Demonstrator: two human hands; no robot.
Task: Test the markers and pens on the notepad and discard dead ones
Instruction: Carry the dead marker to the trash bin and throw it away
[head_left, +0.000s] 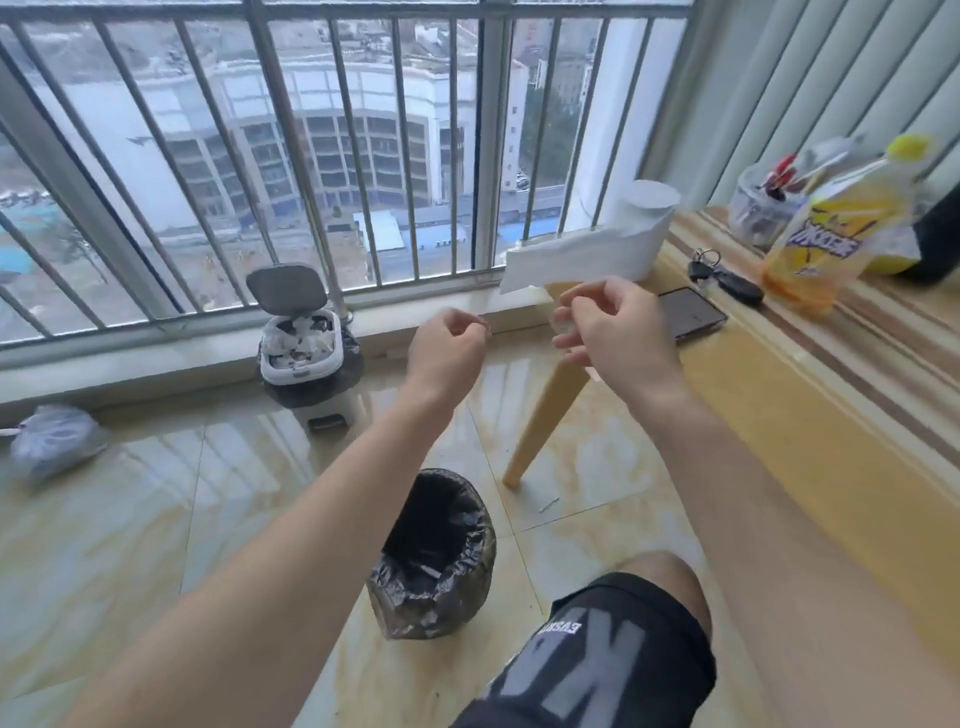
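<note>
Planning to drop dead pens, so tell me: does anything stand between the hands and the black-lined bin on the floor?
Nothing visible does. The black-lined bin stands open-mouthed on the floor, only air between it and the left hand and right hand. The table leg stands off to its right.

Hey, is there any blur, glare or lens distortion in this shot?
In the head view, the yellow bottle and the clear jar at the right edge are smeared by motion blur; in the same head view, window daylight glares off the glossy floor, the railing bars fan out from wide-angle distortion, and the left hand and right hand look fairly sharp.
</note>
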